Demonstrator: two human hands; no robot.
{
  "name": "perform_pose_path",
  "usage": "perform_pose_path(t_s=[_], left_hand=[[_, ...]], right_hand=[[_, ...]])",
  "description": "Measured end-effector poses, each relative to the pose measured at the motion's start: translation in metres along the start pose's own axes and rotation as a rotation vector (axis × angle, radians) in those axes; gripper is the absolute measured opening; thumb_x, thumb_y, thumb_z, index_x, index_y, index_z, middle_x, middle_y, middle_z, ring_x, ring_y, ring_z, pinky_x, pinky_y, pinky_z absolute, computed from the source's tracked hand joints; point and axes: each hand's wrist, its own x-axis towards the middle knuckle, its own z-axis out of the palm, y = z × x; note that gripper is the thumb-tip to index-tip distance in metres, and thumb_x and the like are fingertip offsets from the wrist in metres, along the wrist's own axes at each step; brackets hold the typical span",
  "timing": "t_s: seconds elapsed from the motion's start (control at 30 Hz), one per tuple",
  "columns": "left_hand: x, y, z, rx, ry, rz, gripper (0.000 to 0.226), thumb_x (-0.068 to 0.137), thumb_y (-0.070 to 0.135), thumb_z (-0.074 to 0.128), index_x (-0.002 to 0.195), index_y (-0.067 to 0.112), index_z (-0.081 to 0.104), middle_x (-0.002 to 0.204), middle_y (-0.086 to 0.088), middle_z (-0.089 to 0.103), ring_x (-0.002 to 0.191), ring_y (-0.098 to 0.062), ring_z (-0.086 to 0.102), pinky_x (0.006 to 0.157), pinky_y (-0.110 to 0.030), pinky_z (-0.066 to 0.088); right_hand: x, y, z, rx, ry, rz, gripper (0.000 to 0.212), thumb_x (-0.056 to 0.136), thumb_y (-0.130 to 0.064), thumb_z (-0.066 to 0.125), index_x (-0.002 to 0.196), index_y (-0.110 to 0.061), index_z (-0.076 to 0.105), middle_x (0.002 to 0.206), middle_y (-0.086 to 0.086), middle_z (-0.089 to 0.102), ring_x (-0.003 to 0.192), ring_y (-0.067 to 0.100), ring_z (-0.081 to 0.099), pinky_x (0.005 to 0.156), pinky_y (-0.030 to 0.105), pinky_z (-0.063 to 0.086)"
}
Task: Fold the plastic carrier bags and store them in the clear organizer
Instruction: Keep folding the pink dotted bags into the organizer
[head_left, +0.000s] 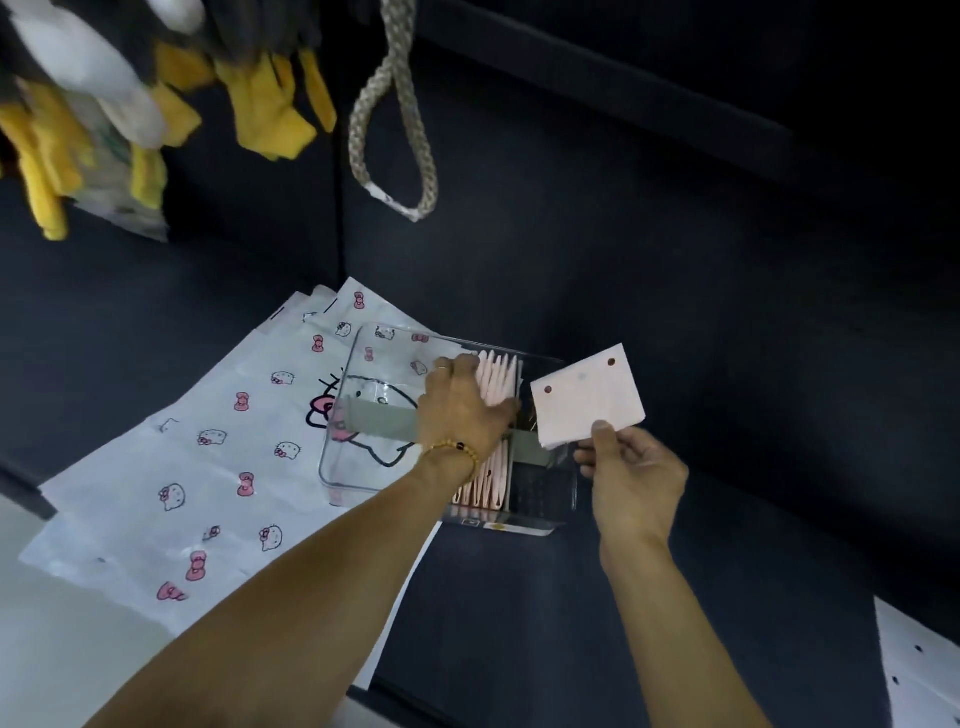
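Note:
The clear organizer (337, 457) stands on a dark surface, partly over flat white carrier bags (208, 467) printed with pink bows and cat faces. Inside it several folded pale pink bags (498, 379) stand upright in a row. My left hand (462, 410) rests on that row and pushes it to the left with flat fingers. My right hand (628, 473) pinches a folded white bag (587, 400) with two dark dots, held just right of the organizer above its empty right side.
Yellow and white cloth items (104, 104) and a braided rope loop (395, 130) hang at the top left. Another white dotted bag (919, 670) lies at the bottom right corner. A pale floor edge (52, 649) shows at the bottom left.

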Motion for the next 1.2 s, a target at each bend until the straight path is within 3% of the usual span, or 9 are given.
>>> perform_pose_path(t_s=[0.1, 0.23, 0.37, 0.43, 0.53, 0.7, 0.9, 1.07, 1.2], left_hand=[[0.006, -0.007, -0.004, -0.078, 0.073, -0.041, 0.034, 0.076, 0.017, 0.069, 0.109, 0.014, 0.059, 0.104, -0.008, 0.062, 0.094, -0.027, 0.061, 0.074, -0.030, 0.047], [0.008, -0.016, -0.012, -0.142, 0.074, -0.055, 0.023, 0.076, 0.014, 0.070, 0.098, 0.016, 0.064, 0.091, -0.004, 0.069, 0.082, -0.022, 0.065, 0.067, -0.025, 0.049], [0.008, -0.019, -0.016, -0.202, 0.104, -0.056, 0.021, 0.075, 0.015, 0.072, 0.094, 0.018, 0.065, 0.085, 0.001, 0.069, 0.071, -0.012, 0.058, 0.058, -0.015, 0.040], [0.006, -0.020, -0.017, -0.268, 0.086, -0.036, 0.022, 0.074, 0.017, 0.073, 0.094, 0.018, 0.064, 0.087, 0.002, 0.069, 0.072, -0.009, 0.059, 0.058, -0.011, 0.041], [0.004, -0.024, -0.022, -0.297, 0.062, 0.019, 0.027, 0.076, 0.022, 0.073, 0.101, 0.017, 0.066, 0.094, 0.003, 0.067, 0.082, -0.010, 0.060, 0.075, -0.021, 0.050], [0.004, -0.031, -0.026, -0.201, 0.017, 0.147, 0.027, 0.083, 0.024, 0.067, 0.109, 0.014, 0.069, 0.102, -0.002, 0.065, 0.090, -0.017, 0.061, 0.086, -0.028, 0.048], [0.005, -0.024, -0.028, -0.186, -0.055, 0.112, 0.030, 0.088, 0.024, 0.061, 0.116, 0.014, 0.066, 0.109, -0.004, 0.064, 0.096, -0.018, 0.060, 0.089, -0.030, 0.047], [-0.011, -0.010, -0.036, -0.434, 0.005, -0.033, 0.020, 0.091, 0.020, 0.058, 0.109, 0.016, 0.066, 0.105, 0.001, 0.065, 0.090, -0.004, 0.058, 0.078, -0.011, 0.045], [-0.046, 0.009, -0.039, -0.719, -0.005, -0.179, 0.014, 0.091, 0.015, 0.056, 0.100, 0.021, 0.065, 0.094, 0.010, 0.066, 0.085, 0.005, 0.059, 0.075, -0.006, 0.046]], right_hand=[[0.008, 0.000, 0.016, -0.033, 0.007, 0.008, 0.021, 0.089, -0.015, 0.063, 0.068, -0.013, 0.066, 0.061, -0.001, 0.070, 0.055, 0.008, 0.066, 0.051, 0.015, 0.050], [0.015, 0.004, 0.042, -0.147, 0.001, 0.003, 0.025, 0.089, -0.015, 0.063, 0.064, -0.010, 0.064, 0.059, 0.004, 0.068, 0.057, 0.016, 0.068, 0.059, 0.029, 0.056], [0.014, 0.008, 0.063, -0.443, 0.072, -0.274, 0.032, 0.089, -0.016, 0.060, 0.058, -0.007, 0.054, 0.050, 0.001, 0.055, 0.047, 0.021, 0.052, 0.075, 0.035, 0.051], [0.012, 0.010, 0.072, -0.590, -0.042, -0.369, 0.026, 0.090, -0.019, 0.058, 0.067, -0.008, 0.062, 0.060, 0.004, 0.063, 0.053, 0.022, 0.059, 0.067, 0.036, 0.053], [0.011, 0.011, 0.082, -0.766, -0.282, -0.255, 0.021, 0.092, -0.029, 0.057, 0.083, -0.014, 0.069, 0.079, 0.006, 0.070, 0.071, 0.026, 0.067, 0.068, 0.042, 0.057], [0.009, 0.008, 0.084, -0.655, -0.184, -0.412, 0.022, 0.092, -0.024, 0.058, 0.112, -0.020, 0.064, 0.103, 0.001, 0.068, 0.088, 0.021, 0.065, 0.076, 0.041, 0.055], [0.015, 0.010, 0.083, -0.656, -0.221, -0.277, 0.017, 0.093, -0.019, 0.054, 0.095, -0.019, 0.071, 0.087, 0.002, 0.072, 0.075, 0.019, 0.067, 0.071, 0.037, 0.057], [0.015, 0.006, 0.050, -0.423, -0.117, -0.119, 0.016, 0.093, -0.023, 0.054, 0.100, -0.022, 0.068, 0.094, -0.004, 0.070, 0.079, 0.007, 0.062, 0.074, 0.023, 0.050], [0.012, 0.011, 0.001, -0.282, -0.073, 0.044, 0.024, 0.095, -0.030, 0.053, 0.113, -0.020, 0.064, 0.097, -0.008, 0.066, 0.095, 0.015, 0.065, 0.089, 0.038, 0.053]])
